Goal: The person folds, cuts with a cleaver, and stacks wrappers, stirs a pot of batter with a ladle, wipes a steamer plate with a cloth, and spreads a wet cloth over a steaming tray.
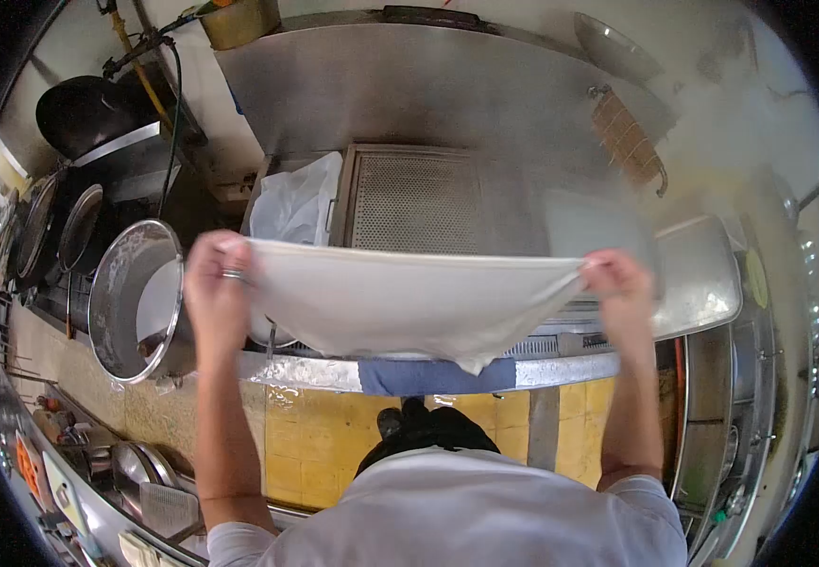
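A damp-looking white cloth is stretched between my two hands, its top edge pulled nearly straight and its lower edge sagging to a point. My left hand pinches one top corner, closed. On the other side, my right hand grips the opposite corner with closed fingers. Behind the cloth lies a perforated metal tray on the steel worktop. A bin lined with white plastic or cloth stands to its left. The cloth hides part of the worktop.
Left of me stands a large metal pot with whitish contents and a handle inside. A folded blue cloth lies over the counter's front edge. A metal tray sits at the right. Steam hazes the upper right, near a hanging brown mat.
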The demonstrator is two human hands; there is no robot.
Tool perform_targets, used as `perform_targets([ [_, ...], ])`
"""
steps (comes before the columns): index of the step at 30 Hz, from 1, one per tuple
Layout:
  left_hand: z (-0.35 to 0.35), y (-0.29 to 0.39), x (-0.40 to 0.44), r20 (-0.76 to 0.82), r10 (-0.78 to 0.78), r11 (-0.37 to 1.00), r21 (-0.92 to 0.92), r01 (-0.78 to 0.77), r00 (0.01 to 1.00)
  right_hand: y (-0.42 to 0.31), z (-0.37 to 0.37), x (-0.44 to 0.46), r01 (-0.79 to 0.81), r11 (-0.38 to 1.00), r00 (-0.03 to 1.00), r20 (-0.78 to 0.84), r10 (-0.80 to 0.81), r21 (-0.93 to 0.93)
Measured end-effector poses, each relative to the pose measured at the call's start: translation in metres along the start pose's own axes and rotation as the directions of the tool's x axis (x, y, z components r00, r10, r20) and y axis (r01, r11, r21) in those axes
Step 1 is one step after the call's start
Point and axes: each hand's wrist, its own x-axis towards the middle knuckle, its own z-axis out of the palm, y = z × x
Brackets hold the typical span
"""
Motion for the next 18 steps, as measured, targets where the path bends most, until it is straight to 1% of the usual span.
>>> perform_targets([
  [1,0.012,-0.036,-0.003,0.076,-0.138,0.99,-0.02,0.139,0.988,0.038,0.018,0.004,-0.06,0.997,0.997,0.044,0.062,-0.053],
  [2,0.025,-0.093,-0.008,0.152,-0.159,0.987,-0.007,0.162,0.975,0.081,0.037,0.007,-0.181,0.979,0.978,0.083,0.189,-0.098],
  [3,0.042,-0.152,-0.015,0.15,-0.23,0.964,0.168,0.204,0.962,0.127,0.061,0.008,-0.153,0.971,0.984,0.059,0.167,-0.185],
  [4,0.064,-0.229,-0.03,0.146,-0.234,0.966,0.149,0.212,0.961,0.17,0.086,0.008,-0.127,0.954,0.989,0.037,0.142,-0.27],
  [5,0.078,-0.28,-0.042,0.142,-0.239,0.967,0.131,0.221,0.961,0.211,0.108,0.01,-0.209,0.945,0.975,0.025,0.222,-0.25],
  [6,0.086,-0.285,-0.047,0.084,-0.214,0.95,0.248,0.187,0.973,0.243,0.125,0.013,-0.287,0.93,0.954,0.016,0.299,-0.229],
  [8,0.113,-0.287,-0.048,-0.026,-0.139,0.872,0.471,0.135,0.99,0.272,0.147,0.022,-0.219,0.93,0.976,-0.083,0.204,-0.295],
  [9,0.122,-0.289,-0.042,-0.055,-0.097,0.862,0.495,0.111,0.994,0.289,0.158,0.029,-0.188,0.924,0.98,-0.128,0.153,-0.332],
  [10,0.129,-0.291,-0.038,-0.082,-0.058,0.849,0.52,0.092,0.995,0.303,0.168,0.038,-0.143,0.942,0.976,-0.201,0.083,-0.303],
  [11,0.134,-0.294,-0.035,-0.102,-0.021,0.833,0.548,0.074,0.995,0.316,0.172,0.045,-0.168,0.931,0.971,-0.216,0.1,-0.324],
  [14,0.145,-0.29,-0.012,-0.159,-0.151,0.764,0.608,0.217,0.976,0.309,0.181,0.074,-0.229,0.894,0.959,-0.248,0.139,-0.385],
  [16,0.153,-0.306,0.006,-0.147,-0.069,0.772,0.618,0.146,0.987,0.308,0.184,0.095,-0.242,0.868,0.957,-0.255,0.14,-0.433],
  [17,0.158,-0.314,0.013,-0.141,-0.03,0.775,0.622,0.112,0.99,0.308,0.184,0.104,-0.249,0.87,0.958,-0.24,0.156,-0.426],
  [18,0.164,-0.316,0.024,-0.145,-0.037,0.765,0.632,0.122,0.989,0.309,0.184,0.116,-0.253,0.872,0.959,-0.226,0.17,-0.419],
])
